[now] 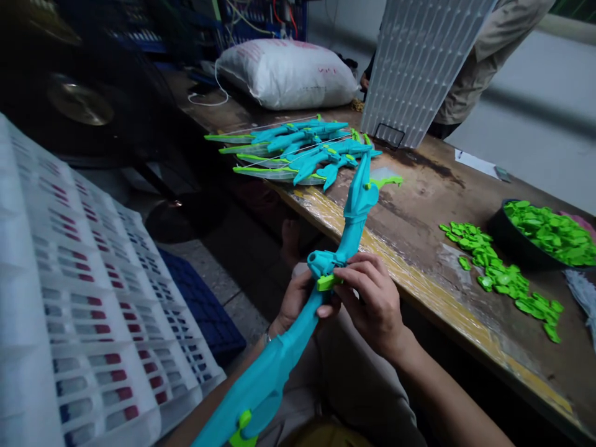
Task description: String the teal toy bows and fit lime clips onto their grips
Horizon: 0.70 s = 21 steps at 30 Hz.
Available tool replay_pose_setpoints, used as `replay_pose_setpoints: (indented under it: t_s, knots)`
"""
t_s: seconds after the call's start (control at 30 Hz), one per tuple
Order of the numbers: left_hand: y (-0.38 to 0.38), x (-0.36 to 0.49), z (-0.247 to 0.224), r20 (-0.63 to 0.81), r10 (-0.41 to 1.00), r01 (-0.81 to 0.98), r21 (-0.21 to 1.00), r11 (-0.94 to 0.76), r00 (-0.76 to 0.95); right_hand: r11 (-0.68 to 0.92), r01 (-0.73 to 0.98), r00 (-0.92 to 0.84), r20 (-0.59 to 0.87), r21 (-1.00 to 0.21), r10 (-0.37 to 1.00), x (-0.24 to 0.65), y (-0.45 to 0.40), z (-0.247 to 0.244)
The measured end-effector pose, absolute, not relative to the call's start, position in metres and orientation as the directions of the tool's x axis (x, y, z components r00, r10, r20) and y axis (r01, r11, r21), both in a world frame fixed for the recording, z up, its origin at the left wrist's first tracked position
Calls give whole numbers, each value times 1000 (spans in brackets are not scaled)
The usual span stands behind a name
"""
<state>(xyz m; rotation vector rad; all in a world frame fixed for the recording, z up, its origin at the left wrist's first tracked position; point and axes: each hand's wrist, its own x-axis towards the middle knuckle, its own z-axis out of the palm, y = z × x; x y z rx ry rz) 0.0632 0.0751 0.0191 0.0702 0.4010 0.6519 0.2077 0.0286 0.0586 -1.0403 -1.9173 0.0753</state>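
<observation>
A turquoise toy bow [291, 326] lies slantwise across my lap, its far limb reaching over the table edge. My left hand [298, 298] is wrapped round its middle from below, partly hidden behind it. Between the fingers of my right hand [372, 298] is a small green plastic piece [328, 282], pressed against the side of the bow's central part. Green fittings show at both ends of the bow. Just beyond its far tip, several turquoise and green toy bows [307, 146] with white strings lie piled on the table.
Loose green pieces [505, 276] lie at the right beside a dark bowl [496, 226] heaped with more. A stuffed white sack [288, 71] and a translucent ribbed crate [419, 68] stand behind, near another person [493, 56]. White crates [112, 298] rise at my left. Tape covers the table edge [410, 273].
</observation>
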Motion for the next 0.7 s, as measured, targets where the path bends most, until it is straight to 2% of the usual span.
replay_pose_setpoints:
  t_s: [0.13, 0.23, 0.33, 0.4, 0.57, 0.7]
  knots:
    - [74, 63, 17, -332, 583, -567, 154, 809, 742, 690, 550, -287, 670, -470, 685, 214, 33, 66]
    - [72, 61, 16, -282, 566, -548, 147, 824, 775, 640, 401, -210, 614, -655, 761, 218, 31, 64]
    - [71, 60, 17, -160, 487, -463, 166, 871, 859, 530, 259, -66, 533, -807, 844, 218, 26, 58]
    - [71, 60, 18, -121, 454, -430, 182, 884, 883, 503, 266, -10, 519, -823, 855, 217, 24, 56]
    - [69, 65, 17, -90, 471, -447, 202, 871, 877, 465, 450, 87, 556, -762, 827, 216, 21, 54]
    - [67, 68, 13, -57, 440, -424, 187, 886, 896, 429, 436, 79, 509, -791, 857, 221, 23, 56]
